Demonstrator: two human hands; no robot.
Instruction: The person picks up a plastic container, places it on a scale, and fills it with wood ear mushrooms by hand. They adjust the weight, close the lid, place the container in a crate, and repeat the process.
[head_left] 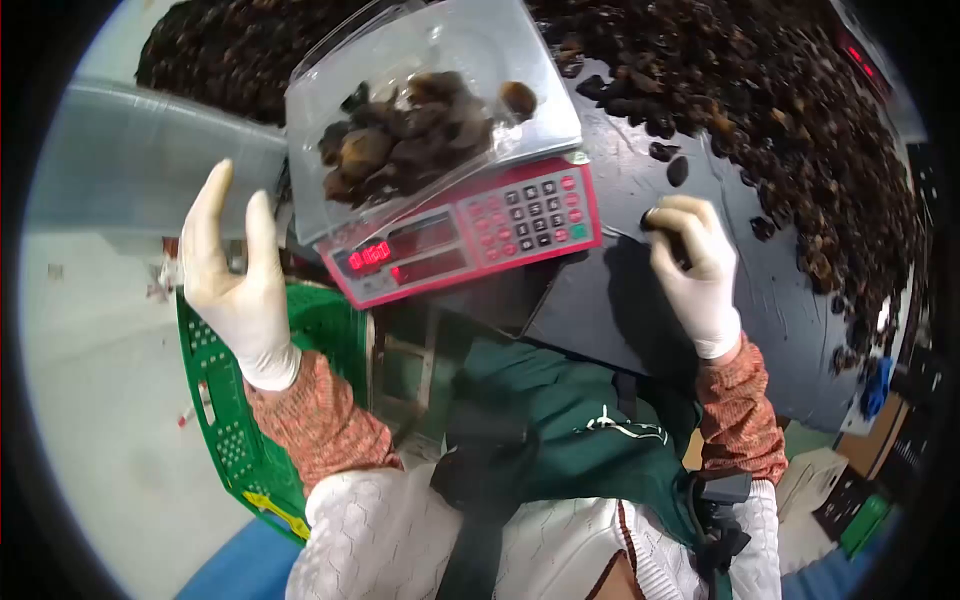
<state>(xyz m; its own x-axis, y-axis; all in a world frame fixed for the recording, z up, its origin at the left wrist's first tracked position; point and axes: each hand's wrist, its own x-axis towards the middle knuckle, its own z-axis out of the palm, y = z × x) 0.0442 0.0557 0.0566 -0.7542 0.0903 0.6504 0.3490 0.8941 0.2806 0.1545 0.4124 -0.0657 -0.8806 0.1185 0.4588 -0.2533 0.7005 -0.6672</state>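
Left hand [238, 305]: opens emptily left of the scale [468, 255], nearer the clear tray [306, 130]
Right hand [702, 275]: pinches a dark piece [647, 219] right of the scale
Dark pile [410, 140]: lies in the tray, on the scale

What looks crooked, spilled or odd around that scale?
The clear plastic container sits askew on the scale's metal pan, jutting past its front edge towards the red display. A few loose dark pieces lie apart from the heap, perhaps just strays. I see no obvious damage.
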